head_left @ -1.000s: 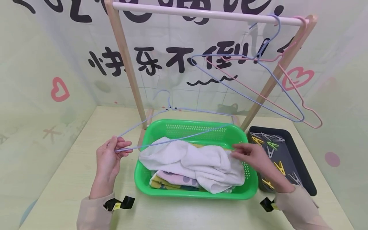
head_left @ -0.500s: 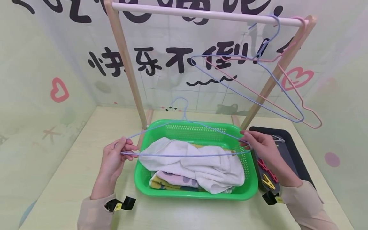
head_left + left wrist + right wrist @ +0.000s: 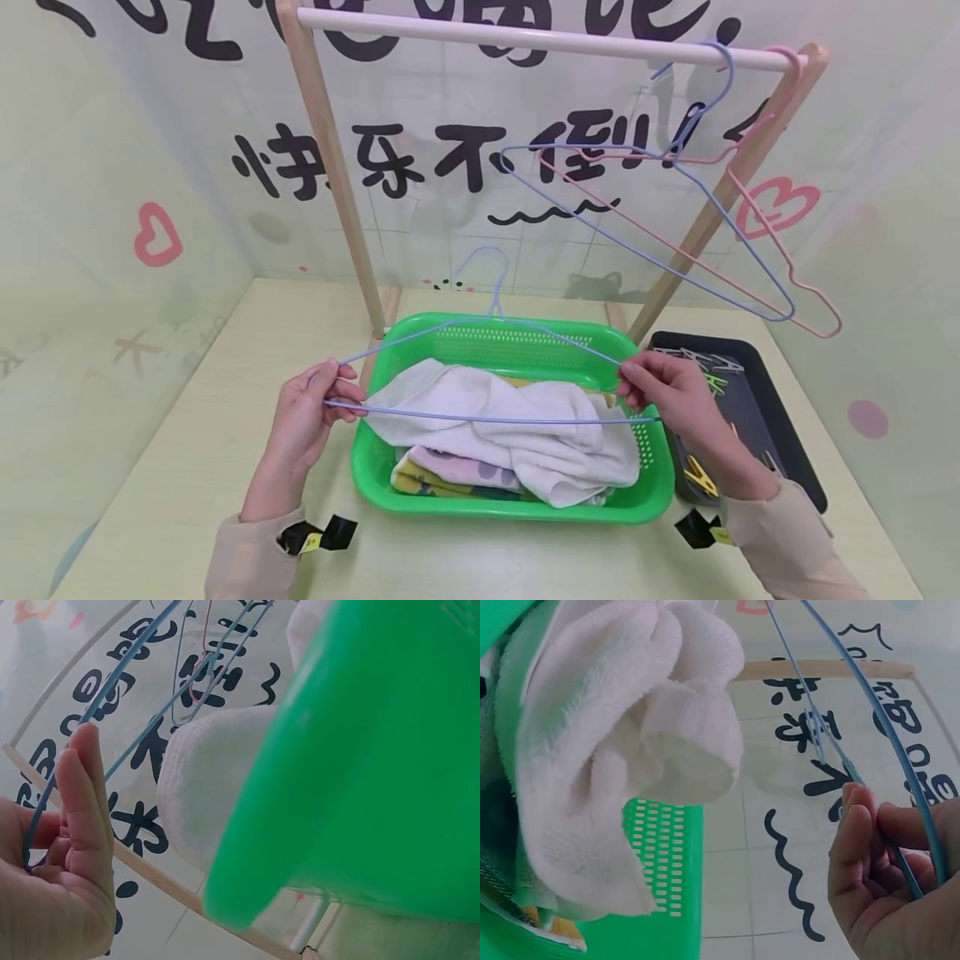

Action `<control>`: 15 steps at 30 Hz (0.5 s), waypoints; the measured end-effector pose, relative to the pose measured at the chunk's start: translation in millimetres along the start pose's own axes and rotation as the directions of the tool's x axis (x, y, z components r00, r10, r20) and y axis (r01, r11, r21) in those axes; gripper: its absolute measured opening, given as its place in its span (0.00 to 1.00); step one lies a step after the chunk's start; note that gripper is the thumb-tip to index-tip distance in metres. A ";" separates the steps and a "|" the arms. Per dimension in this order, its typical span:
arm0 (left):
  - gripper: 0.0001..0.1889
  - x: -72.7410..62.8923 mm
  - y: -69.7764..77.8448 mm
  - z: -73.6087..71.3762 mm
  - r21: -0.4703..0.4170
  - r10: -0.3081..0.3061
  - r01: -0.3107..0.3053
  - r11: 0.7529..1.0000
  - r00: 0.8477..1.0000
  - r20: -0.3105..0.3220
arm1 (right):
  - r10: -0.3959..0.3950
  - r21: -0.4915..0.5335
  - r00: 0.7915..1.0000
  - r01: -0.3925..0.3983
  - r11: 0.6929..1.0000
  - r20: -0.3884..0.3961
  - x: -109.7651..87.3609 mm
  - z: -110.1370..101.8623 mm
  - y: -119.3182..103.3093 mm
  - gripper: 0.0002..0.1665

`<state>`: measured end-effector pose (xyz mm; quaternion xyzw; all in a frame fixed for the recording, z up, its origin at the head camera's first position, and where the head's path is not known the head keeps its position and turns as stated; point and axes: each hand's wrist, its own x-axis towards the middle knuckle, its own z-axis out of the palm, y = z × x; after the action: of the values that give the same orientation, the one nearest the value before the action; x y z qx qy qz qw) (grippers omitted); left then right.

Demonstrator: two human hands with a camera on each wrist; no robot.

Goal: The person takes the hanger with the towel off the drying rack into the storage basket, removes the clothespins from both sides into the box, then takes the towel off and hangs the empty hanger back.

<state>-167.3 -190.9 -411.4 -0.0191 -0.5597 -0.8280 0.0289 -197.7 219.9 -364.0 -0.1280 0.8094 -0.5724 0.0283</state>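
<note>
A light blue wire hanger [image 3: 480,416] spans the space between both hands, over a green basket [image 3: 510,510], its hook toward the wall. My left hand [image 3: 307,417] grips the hanger's left corner; the left wrist view shows the thumb and curled fingers around the wire [image 3: 120,666]. On the other end, my right hand [image 3: 667,400] pinches the upper arm near the right corner, and the lower bar runs against the palm in the right wrist view [image 3: 885,877]. Inside the basket lies a rumpled white towel [image 3: 480,396] on top of patterned folded cloths [image 3: 442,475].
Behind the basket stands a wooden rack with a white rail [image 3: 480,32]. A blue hanger [image 3: 592,225] and a pink hanger [image 3: 817,292] hang at its right end. A dark tray [image 3: 795,467] of coloured clothespins sits right of the basket, partly behind my right forearm.
My right hand, apart from the hanger a second ago, has taken hold of its right end. The hanger has swung level and shifted right; my left hand has moved slightly right.
</note>
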 end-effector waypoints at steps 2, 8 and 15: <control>0.16 -0.1 0.7 0.6 0.020 0.002 -0.003 1.000 1.000 0.024 | -0.047 0.002 0.998 0.047 0.999 -0.050 -2.7 -0.1 -4.0 0.12; 0.11 2.2 5.2 -1.2 0.134 0.039 -0.047 0.990 0.998 0.057 | -0.237 -0.094 0.952 0.222 0.971 -0.192 -12.2 -7.4 -19.3 0.06; 0.24 11.0 4.9 -11.3 0.332 0.022 -0.009 0.943 0.999 -0.036 | -0.460 -0.165 0.809 0.429 0.888 -0.367 -10.4 -21.1 -41.1 0.05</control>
<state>-178.0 -203.5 -410.4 -0.0022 -0.6902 -0.7220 0.0492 -184.6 228.9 -319.4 -0.1963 0.7663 -0.5463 -0.2753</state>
